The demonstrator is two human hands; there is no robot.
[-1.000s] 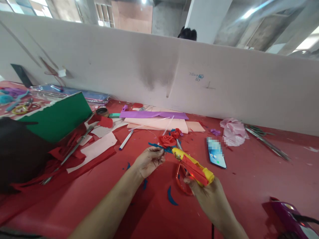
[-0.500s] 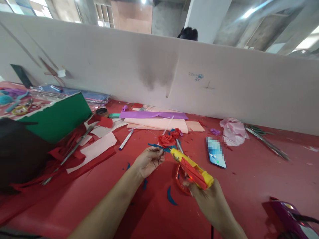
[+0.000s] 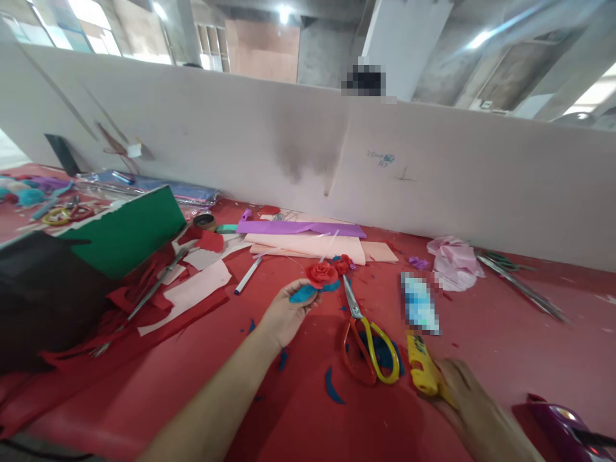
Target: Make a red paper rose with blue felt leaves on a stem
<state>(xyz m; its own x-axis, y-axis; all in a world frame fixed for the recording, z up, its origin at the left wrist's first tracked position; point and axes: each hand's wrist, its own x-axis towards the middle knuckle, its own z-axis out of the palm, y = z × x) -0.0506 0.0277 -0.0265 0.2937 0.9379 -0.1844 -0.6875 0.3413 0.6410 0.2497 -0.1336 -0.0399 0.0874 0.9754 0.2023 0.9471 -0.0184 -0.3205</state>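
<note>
My left hand (image 3: pixel 287 314) is closed in a pinch on a small red paper rose (image 3: pixel 321 274) with blue leaves under it, held above the red table. My right hand (image 3: pixel 464 394) lies low at the right, blurred, touching the back end of a yellow glue gun (image 3: pixel 421 369) that rests on the table. Between the two hands lie scissors (image 3: pixel 364 333) with one red and one yellow handle, blades pointing away from me. A second little red flower (image 3: pixel 342 264) sits just beyond the rose.
A phone (image 3: pixel 419 303) lies by the glue gun. Purple and peach paper sheets (image 3: pixel 308 237), a green sheet (image 3: pixel 125 231), red scraps, a pen (image 3: pixel 248 276) and pink crumpled paper (image 3: pixel 450 260) crowd the table. A purple device (image 3: pixel 561 423) sits at the bottom right. A white partition stands behind.
My right hand has carried the glue gun away from the rose, down to the table at the right. The scissors now show fully. My left hand has lifted the rose a little.
</note>
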